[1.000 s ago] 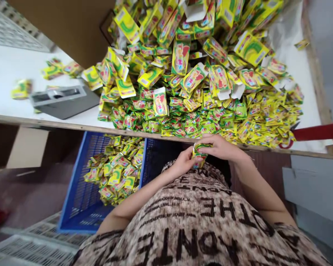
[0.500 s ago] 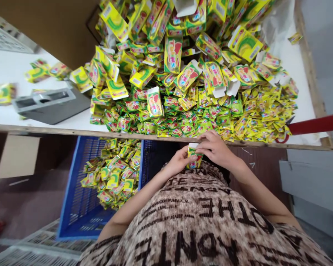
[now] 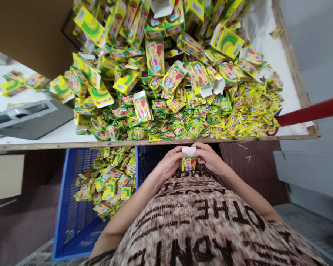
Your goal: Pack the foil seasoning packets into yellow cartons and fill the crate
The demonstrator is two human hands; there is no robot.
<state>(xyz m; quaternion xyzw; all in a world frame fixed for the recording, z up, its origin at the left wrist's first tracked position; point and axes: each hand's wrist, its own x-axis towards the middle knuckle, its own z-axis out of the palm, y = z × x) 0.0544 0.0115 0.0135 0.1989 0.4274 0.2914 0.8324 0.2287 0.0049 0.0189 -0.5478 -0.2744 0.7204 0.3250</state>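
A small yellow-green candy box (image 3: pixel 189 161) with its white top flap up is held between both hands just below the table's front edge, close to my body. My left hand (image 3: pixel 168 165) grips its left side with curled fingers. My right hand (image 3: pixel 209 157) pinches its right side and the flap. On the table (image 3: pixel 58 137) above lies a big heap of yellow-green sachets (image 3: pixel 211 118), with many open boxes of the same print (image 3: pixel 155 55) piled behind it.
A blue plastic crate (image 3: pixel 69 210) under the table at the left holds several filled boxes. A grey tape dispenser (image 3: pixel 27 118) sits on the table's left part. A red bar (image 3: pixel 310 111) juts in from the right. Brown cardboard (image 3: pixel 30 33) stands at the back left.
Both hands have brought the box closer together in front of my body, and its white flap now stands up on top. The view has shifted, so the table appears lower.
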